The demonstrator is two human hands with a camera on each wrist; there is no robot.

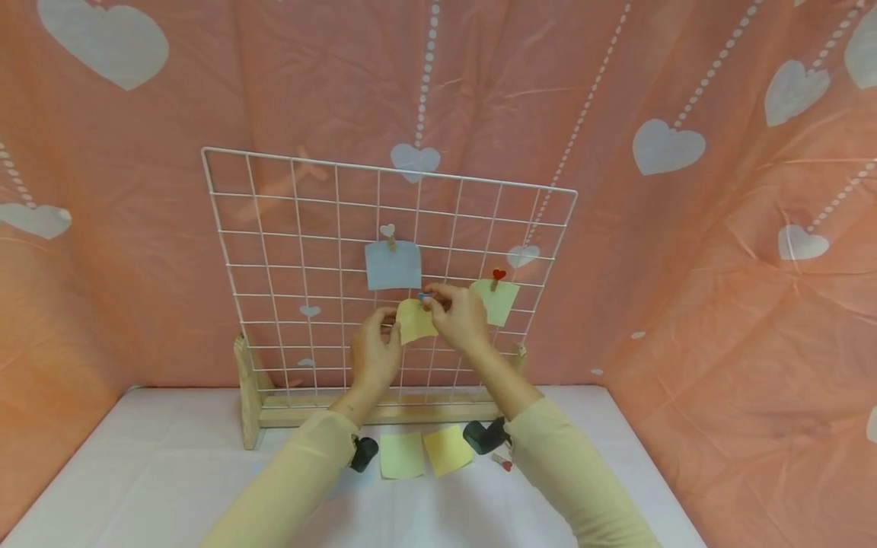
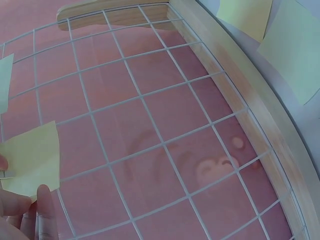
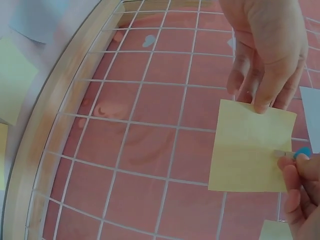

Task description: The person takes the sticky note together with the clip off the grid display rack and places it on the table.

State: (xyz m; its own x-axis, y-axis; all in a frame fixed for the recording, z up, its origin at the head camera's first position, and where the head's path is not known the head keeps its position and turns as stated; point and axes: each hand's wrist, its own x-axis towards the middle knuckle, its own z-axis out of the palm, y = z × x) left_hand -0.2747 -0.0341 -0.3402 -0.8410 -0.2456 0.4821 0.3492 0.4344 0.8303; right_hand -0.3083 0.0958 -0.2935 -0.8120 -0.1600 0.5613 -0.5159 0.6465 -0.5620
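a white bench (image 1: 171, 479) is nearest, with a loose green note (image 1: 401, 457) and a loose yellow note (image 1: 448, 450) before the wooden stand (image 1: 301, 416). beyond them the left hand (image 1: 375, 352) pinches the raised yellow note (image 1: 412, 323) by its edge, while the right hand (image 1: 462, 316) pinches a blue-topped clip (image 3: 302, 152) at that note's opposite side, against the wire rack (image 1: 336, 165). best hold the paper flat and catch paper and wire together; whether the clip grips wire, i cannot tell. a blue note (image 1: 393, 268) hangs just above, orange cloth (image 1: 308, 84) behind.
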